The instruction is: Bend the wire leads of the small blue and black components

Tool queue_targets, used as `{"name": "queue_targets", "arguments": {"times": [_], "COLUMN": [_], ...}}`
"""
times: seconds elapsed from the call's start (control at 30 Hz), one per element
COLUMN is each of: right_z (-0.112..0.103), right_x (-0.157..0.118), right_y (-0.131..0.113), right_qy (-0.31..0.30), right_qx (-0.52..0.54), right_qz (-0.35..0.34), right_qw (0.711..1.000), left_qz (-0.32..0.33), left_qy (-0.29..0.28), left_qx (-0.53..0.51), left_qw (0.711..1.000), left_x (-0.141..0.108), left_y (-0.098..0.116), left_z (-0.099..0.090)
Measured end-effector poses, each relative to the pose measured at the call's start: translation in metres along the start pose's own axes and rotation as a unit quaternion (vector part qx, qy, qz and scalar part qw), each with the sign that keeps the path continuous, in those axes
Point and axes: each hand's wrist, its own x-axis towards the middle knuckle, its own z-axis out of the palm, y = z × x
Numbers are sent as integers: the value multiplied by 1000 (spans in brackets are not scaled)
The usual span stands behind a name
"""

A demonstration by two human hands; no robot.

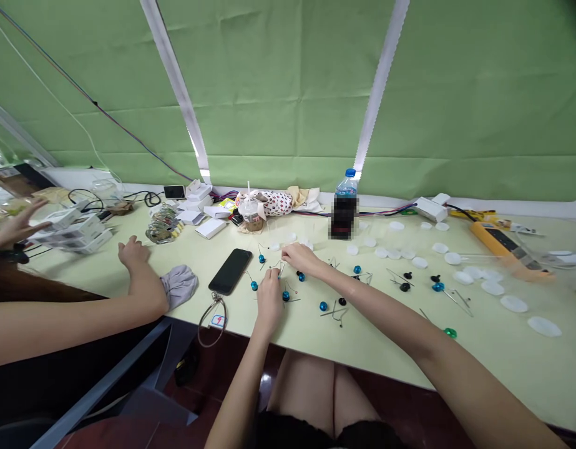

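My left hand [270, 295] is closed low over the table, its fingertips pinched on something thin that I cannot make out. Just above and right of it, my right hand [297, 257] is closed too, its fingertips near a thin metal wire [281, 269]; what it holds is too small to name. Around both hands lie small blue round pieces with wires, among them one [254, 285] left of my left hand and one [323, 306] below my right forearm. Black pieces [404, 287] and a green piece [450, 333] lie farther right.
A black phone [230, 271] with a ring strap lies left of my hands. A cup [253, 218], a bottle [347, 187] and white boxes [211, 227] stand behind. White discs [513, 304] and an orange power strip [505, 249] are right. A person's hand [134, 252] rests at left.
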Motion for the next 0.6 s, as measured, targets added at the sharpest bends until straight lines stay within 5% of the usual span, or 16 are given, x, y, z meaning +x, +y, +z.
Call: {"name": "queue_targets", "arguments": {"times": [0.27,0.43,0.6], "right_z": [2,5,4], "right_x": [8,7,5], "right_y": [-5,-17,-16], "right_qy": [-2,-92,-135], "right_qx": [77,172,227], "right_qz": [-11,-82,-129], "right_qw": [997,977,956], "left_qz": [9,-5,13], "left_qy": [19,76,112], "left_qx": [-80,-191,-193], "left_qw": [997,979,975], "left_x": [-1,-5,-5], "left_y": [-3,-8,-10], "left_z": [0,-1,-3]}}
